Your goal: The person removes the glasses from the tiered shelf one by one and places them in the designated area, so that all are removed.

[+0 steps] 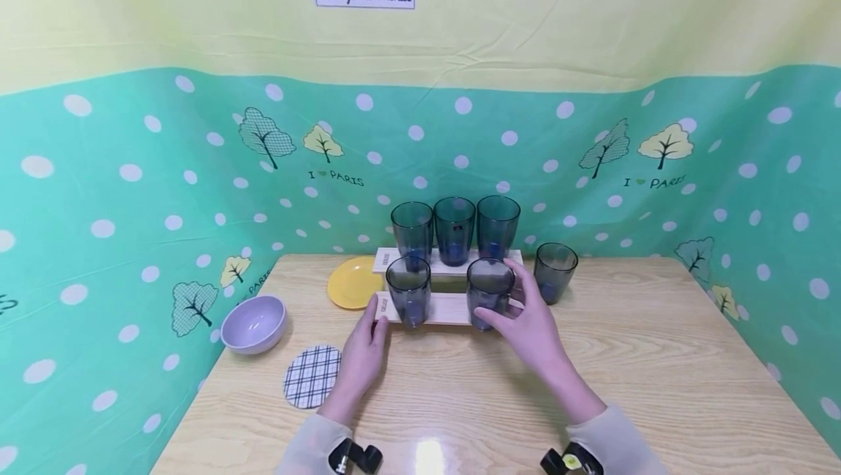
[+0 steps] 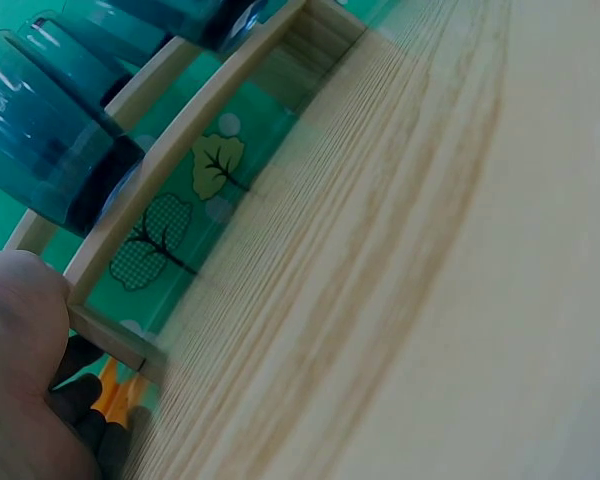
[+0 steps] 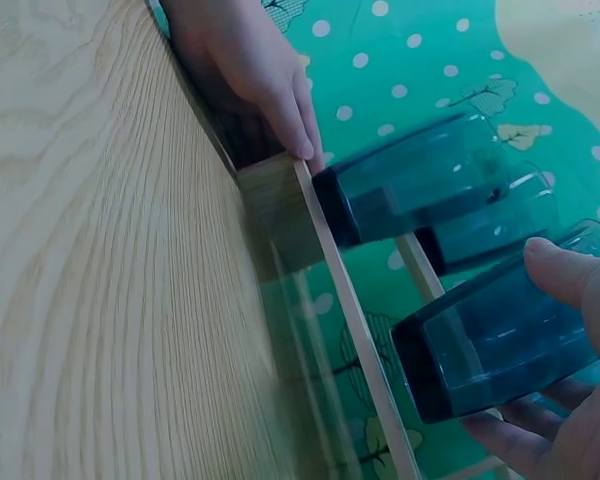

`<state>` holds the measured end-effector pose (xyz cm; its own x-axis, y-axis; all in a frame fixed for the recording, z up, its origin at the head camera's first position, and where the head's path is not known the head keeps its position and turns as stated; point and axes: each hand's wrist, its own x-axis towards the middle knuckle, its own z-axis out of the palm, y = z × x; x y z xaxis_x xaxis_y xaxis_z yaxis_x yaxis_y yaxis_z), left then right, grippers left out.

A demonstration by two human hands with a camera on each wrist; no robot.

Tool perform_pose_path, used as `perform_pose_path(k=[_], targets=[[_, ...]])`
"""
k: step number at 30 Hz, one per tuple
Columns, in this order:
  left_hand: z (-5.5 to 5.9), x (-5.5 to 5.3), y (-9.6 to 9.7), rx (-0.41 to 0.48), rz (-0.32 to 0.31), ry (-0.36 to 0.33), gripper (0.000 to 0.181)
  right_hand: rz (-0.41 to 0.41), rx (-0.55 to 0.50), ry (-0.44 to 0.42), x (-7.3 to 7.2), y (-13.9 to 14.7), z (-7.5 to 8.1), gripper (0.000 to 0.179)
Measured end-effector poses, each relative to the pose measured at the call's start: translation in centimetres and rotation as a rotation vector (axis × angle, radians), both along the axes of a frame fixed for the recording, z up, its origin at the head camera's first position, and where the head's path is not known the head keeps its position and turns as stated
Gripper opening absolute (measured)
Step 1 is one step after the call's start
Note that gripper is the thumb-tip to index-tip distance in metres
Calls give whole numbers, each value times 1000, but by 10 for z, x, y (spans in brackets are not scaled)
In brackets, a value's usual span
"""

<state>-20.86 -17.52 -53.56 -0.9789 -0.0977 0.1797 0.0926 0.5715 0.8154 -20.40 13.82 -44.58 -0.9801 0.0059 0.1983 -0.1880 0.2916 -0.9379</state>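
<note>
A two-tier wooden rack point(image 1: 450, 309) stands on the table. My left hand point(image 1: 363, 349) holds its left end, thumb at the front corner and fingers along the side. In my right hand point(image 1: 529, 322) is a dark tinted glass tumbler point(image 1: 488, 292), upright at the right part of the front tier, pinched between thumb and fingers. The right wrist view shows this tumbler's base point(image 3: 420, 372) close to the front board; whether it touches, I cannot tell. Another tumbler point(image 1: 409, 292) stands on the front tier's left part. Three matching tumblers point(image 1: 454, 230) line the back tier.
One more tumbler point(image 1: 555, 273) stands on the table right of the rack. To the left are a yellow plate point(image 1: 348, 284), partly behind the rack, a lilac bowl point(image 1: 255, 325) and a checked round coaster point(image 1: 312, 379). A patterned green cloth point(image 1: 460, 136) hangs behind the table.
</note>
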Motion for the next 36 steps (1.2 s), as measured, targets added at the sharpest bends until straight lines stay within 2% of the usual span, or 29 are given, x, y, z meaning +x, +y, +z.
perform_pose_path(k=[8, 18, 25, 36], targets=[[0, -1, 0, -10, 1, -7, 62, 3, -11, 3, 6, 23, 2, 101], [-1, -1, 0, -9, 3, -5, 62, -46, 65, -2, 11, 55, 10, 102], [-2, -1, 1, -9, -5, -2, 62, -62, 29, 35, 10, 76, 19, 104], [0, -1, 1, -8, -1, -3, 62, -125, 114, 76, 7, 108, 32, 107]])
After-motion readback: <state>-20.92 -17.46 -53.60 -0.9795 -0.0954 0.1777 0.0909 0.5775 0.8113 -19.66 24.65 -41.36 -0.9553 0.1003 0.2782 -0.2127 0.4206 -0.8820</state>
